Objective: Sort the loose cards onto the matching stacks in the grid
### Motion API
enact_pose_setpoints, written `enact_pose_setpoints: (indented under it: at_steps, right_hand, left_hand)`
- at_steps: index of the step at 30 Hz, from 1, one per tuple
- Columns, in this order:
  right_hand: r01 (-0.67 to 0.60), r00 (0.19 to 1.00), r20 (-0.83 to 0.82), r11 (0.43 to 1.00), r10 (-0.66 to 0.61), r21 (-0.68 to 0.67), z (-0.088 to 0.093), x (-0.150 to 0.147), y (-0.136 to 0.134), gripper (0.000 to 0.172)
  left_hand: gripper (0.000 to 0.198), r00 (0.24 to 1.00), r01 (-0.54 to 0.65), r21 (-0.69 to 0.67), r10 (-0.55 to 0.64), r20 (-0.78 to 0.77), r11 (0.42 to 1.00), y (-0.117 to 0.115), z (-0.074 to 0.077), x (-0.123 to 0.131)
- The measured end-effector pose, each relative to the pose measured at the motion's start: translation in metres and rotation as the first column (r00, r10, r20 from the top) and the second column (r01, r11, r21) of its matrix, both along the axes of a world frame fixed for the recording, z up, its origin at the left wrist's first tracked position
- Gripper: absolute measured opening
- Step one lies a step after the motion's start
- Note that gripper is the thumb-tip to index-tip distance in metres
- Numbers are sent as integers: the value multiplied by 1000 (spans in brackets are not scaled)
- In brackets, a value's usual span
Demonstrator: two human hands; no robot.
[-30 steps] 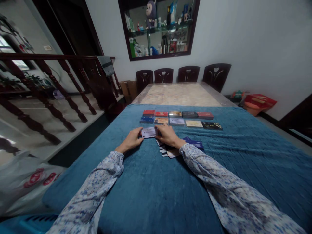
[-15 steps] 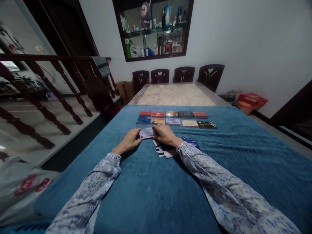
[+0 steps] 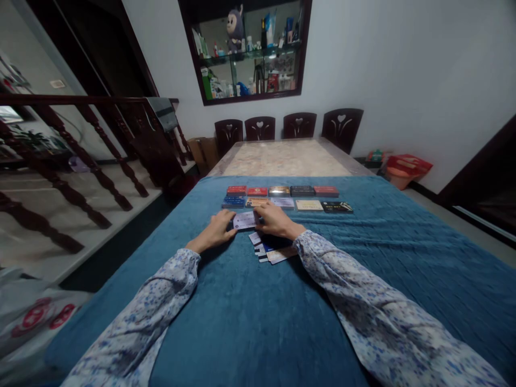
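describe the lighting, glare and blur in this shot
Head view: dim light, the blue cloth darker toward the near edge; head view: a bright glint on the gold card stack; head view: the white bag at lower left looks smeared; head view: print on the held card too small to read.

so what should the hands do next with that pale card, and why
Perhaps move the pale card forward to the neat card rows: the left hand and right hand have hold of its opposite ends, and the rows lie just beyond.
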State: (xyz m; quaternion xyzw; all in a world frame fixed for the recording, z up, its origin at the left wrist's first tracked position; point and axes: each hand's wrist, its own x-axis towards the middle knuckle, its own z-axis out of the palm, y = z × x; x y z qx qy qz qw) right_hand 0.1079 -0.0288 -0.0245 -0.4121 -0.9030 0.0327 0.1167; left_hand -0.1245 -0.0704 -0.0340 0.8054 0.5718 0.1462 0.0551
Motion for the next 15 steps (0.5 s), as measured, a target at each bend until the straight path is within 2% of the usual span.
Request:
enact_pose_setpoints:
  at_steps: [6,15]
  right_hand:
    - [20,997,70,1000,-19,-6,11,20,7,30]
    - [78,992,102,997,-77,-4,14,51,20,28]
  left_hand:
    - [40,998,44,-16,-44,-41,999,13,10,15]
    - [45,988,108,-59,-113,-102,992,38,14,48]
